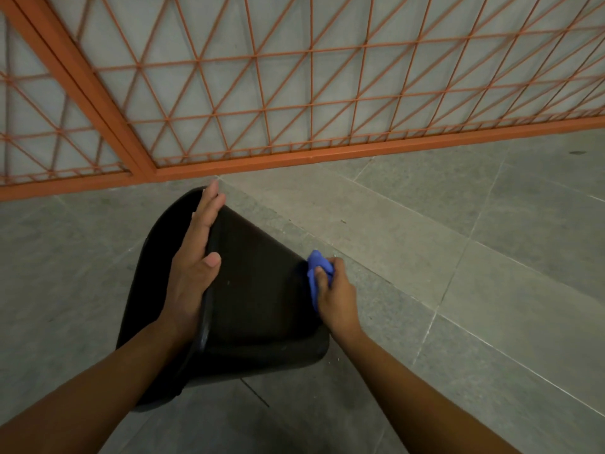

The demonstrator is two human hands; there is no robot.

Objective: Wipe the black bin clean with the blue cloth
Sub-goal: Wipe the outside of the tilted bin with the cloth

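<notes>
Your left hand [193,267] lies flat, fingers straight and together, along the rim of the black bin [255,290], which is tipped on the tiled floor [491,257]; its inside is hidden. Your right hand [337,296] pinches the bunched blue cloth [316,273] against the bin's right side. Beyond stands an orange mesh fence [294,93].

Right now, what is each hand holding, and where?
The right hand grips the bunched blue cloth against the black bin's side. The left hand holds nothing; its straight fingers press flat on the bin's rim.

left hand [193,257] hides part of bin rim [209,290].
</notes>
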